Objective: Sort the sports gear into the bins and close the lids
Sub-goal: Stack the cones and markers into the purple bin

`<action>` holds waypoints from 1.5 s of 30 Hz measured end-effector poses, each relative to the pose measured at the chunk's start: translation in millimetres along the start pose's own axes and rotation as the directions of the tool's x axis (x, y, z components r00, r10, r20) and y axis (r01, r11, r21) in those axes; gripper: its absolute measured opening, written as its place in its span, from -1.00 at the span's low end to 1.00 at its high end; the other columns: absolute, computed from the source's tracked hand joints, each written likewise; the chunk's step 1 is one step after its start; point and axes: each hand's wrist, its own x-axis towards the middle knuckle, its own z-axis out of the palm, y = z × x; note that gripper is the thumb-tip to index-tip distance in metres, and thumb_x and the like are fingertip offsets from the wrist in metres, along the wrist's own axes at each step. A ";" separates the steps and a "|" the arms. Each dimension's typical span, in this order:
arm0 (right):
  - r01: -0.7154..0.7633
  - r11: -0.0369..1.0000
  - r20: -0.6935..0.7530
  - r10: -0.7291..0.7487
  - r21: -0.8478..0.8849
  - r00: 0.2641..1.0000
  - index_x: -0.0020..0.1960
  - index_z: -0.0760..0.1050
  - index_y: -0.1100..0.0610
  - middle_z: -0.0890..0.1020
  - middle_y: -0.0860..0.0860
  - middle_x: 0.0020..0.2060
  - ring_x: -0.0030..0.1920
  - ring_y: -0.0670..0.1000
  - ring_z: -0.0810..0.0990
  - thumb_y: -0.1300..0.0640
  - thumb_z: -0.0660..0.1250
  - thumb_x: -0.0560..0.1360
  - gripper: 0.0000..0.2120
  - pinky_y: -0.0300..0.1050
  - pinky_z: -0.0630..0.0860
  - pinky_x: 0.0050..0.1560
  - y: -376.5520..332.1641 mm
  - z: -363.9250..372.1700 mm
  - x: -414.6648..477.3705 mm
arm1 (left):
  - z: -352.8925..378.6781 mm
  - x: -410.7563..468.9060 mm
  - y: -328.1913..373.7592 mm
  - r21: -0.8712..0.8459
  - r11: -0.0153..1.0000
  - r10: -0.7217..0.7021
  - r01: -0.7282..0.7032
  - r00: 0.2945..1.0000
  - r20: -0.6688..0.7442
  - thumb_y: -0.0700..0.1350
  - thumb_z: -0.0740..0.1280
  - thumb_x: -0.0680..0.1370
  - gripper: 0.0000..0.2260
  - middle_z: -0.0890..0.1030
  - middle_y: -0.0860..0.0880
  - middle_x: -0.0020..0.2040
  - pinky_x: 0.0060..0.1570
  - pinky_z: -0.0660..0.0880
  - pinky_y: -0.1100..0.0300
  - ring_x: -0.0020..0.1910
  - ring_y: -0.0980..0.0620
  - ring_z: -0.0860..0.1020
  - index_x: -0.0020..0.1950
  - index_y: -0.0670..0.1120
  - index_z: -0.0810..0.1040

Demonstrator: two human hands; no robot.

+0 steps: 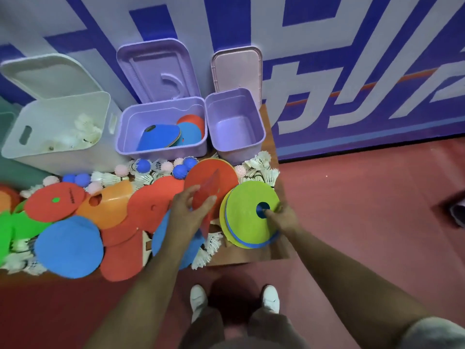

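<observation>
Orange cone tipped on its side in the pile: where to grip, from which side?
Likely best: pinch the orange cone through its top hole, coming from the left. The hole faces that way, uncovered, while its rim side butts against red cones.

The person wears white shoes (198, 298), beige trousers (268, 328) and a pale grey sleeve (439, 335).

Reaching both arms forward, pinching a red cone (208, 188) in the left hand (190, 215), gripping a cone stack (245, 222) in the curled right hand (283, 216).
</observation>
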 end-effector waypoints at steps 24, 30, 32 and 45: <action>0.017 0.847 0.164 -0.123 0.531 0.979 0.24 0.51 0.16 0.68 0.12 0.09 0.06 0.15 0.68 0.02 0.66 0.23 -0.34 0.16 0.60 0.06 22.5 13.5 -3.9 | 5.4 -27.4 -4.4 -0.040 0.998 -0.058 0.054 0.990 -0.126 0.07 0.51 0.42 -0.53 0.54 0.06 0.24 0.23 0.43 0.21 0.24 0.11 0.51 0.28 0.05 0.47; 0.017 0.810 0.025 -0.039 0.586 0.999 -0.03 0.41 0.13 0.66 0.17 -0.02 -0.05 0.15 0.66 0.25 0.55 0.37 -0.66 0.17 0.60 0.03 2.6 -1.9 -25.1 | 16.8 -43.0 11.3 -0.059 0.989 0.135 -0.139 0.989 -0.061 -0.15 0.53 0.43 -0.49 0.51 0.19 0.22 0.06 0.32 0.57 0.16 0.45 0.45 0.31 0.05 0.42; 0.070 0.825 -0.001 -0.085 0.561 0.996 -0.05 0.39 0.13 0.64 0.11 -0.10 -0.12 0.07 0.63 0.23 0.52 0.41 -0.69 0.05 0.59 -0.07 -4.5 -4.9 -35.2 | 28.0 -43.6 8.2 0.016 0.988 0.153 -0.152 0.988 -0.018 -0.07 0.57 0.38 -0.42 0.47 0.18 0.27 0.14 0.29 0.54 0.23 0.37 0.41 0.33 0.09 0.41; -0.338 0.397 0.468 -0.298 0.853 0.832 0.30 0.48 0.30 0.67 0.24 0.04 -0.04 0.15 0.69 0.03 0.05 0.66 -0.57 0.08 0.62 0.02 -41.8 -5.9 -82.8 | 72.4 -35.5 -4.7 0.229 0.973 0.009 -0.039 0.991 0.132 0.17 0.57 0.27 -0.21 0.40 0.00 0.32 0.34 0.39 0.07 0.30 0.10 0.41 0.42 0.14 0.29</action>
